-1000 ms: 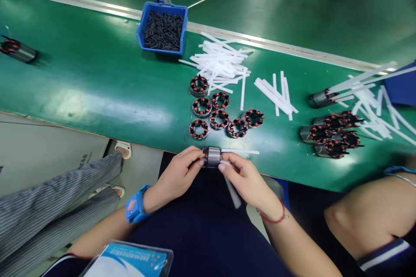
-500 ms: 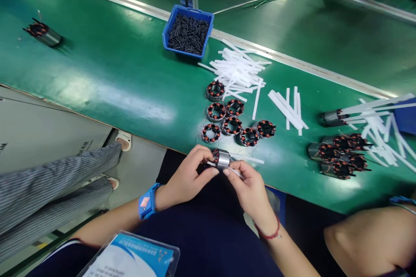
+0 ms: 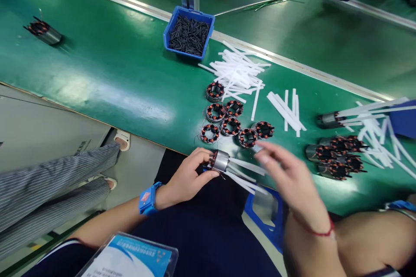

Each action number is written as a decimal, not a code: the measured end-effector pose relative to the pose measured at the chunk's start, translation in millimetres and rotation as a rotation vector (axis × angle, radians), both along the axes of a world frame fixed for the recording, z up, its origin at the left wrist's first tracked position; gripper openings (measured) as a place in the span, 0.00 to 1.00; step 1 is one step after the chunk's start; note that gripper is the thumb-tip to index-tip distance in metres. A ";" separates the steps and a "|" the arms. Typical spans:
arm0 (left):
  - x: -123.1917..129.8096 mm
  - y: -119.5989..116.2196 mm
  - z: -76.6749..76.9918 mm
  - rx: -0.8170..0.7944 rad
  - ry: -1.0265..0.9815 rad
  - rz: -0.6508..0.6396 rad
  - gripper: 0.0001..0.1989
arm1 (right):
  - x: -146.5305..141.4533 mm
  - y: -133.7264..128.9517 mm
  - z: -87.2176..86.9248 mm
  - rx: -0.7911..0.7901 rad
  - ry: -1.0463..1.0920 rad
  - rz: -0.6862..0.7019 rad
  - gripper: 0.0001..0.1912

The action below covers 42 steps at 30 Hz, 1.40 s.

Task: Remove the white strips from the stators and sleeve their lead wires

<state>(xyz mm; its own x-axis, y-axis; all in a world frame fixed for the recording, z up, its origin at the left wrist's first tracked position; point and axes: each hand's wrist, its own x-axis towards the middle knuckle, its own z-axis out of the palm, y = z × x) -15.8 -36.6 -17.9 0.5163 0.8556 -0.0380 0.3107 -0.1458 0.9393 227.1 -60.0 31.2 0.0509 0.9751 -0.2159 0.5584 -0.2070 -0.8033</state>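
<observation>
Near the table's front edge, my left hand (image 3: 191, 176) grips a metal stator (image 3: 220, 161) with copper windings, tilted on its side. Several white strips (image 3: 247, 179) stick out of its right end. My right hand (image 3: 286, 173) is off the stator, to its right, blurred by motion, so whether its fingers hold anything is unclear. Just beyond the hands, several wound stators (image 3: 231, 126) stand in a cluster on the green table (image 3: 136, 82). A heap of white strips (image 3: 238, 71) lies behind them, and a few more strips (image 3: 287, 110) lie to the right.
A blue bin (image 3: 166, 37) of small black pieces stands at the back. More stators (image 3: 336, 156) and strips are at the right, near another person's arm (image 3: 377, 238). One stator (image 3: 48, 34) lies far left. A person's striped trouser legs (image 3: 65, 177) show at left.
My right hand has let go at the stator and moved right and slightly up. The strips at the stator's right end now show fanned out. My left hand keeps its hold.
</observation>
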 end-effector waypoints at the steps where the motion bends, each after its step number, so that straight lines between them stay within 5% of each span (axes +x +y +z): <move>1: 1.4 -0.2 -1.0 0.019 -0.001 -0.010 0.04 | 9.3 12.9 0.9 0.086 -0.068 -0.118 0.17; 4: 5.4 -0.1 -1.5 0.091 0.067 -0.034 0.04 | 24.8 63.4 -4.1 0.193 -0.300 -0.219 0.13; 9: 5.8 2.2 1.7 0.121 0.166 -0.036 0.04 | 22.4 146.8 -22.3 -0.096 -0.697 -0.061 0.13; 12: 4.1 2.7 2.6 0.139 0.177 -0.035 0.05 | 25.4 166.6 -27.5 -0.189 -0.719 -0.025 0.08; 16: 2.6 2.2 3.0 0.134 0.176 -0.054 0.05 | 40.0 138.1 -20.6 -0.041 -0.321 -0.164 0.03; 20: 0.6 3.2 1.1 0.126 0.190 -0.065 0.08 | 45.5 59.0 1.0 0.119 0.250 -0.216 0.06; 24: -1.7 5.9 -1.3 0.147 0.211 -0.094 0.10 | 25.9 -15.0 11.3 -0.089 0.133 0.087 0.10; 26: -1.9 7.4 -1.1 0.154 0.235 -0.104 0.11 | 13.1 -34.1 6.1 -0.155 0.045 0.123 0.10; 31: 0.3 9.0 1.4 0.181 0.270 -0.115 0.10 | -6.2 -37.1 -10.7 -0.181 -0.054 0.045 0.10; 42: -10.8 10.6 6.6 0.087 0.217 -0.219 0.13 | -41.4 -9.2 -13.8 -0.136 0.020 0.207 0.08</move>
<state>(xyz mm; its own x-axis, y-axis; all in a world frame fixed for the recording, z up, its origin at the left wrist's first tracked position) -26.5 -26.0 -11.3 0.6761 0.7301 -0.0989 0.4547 -0.3078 0.8358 185.6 -69.1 17.4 -0.1526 0.9262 -0.3447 0.5848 -0.1965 -0.7870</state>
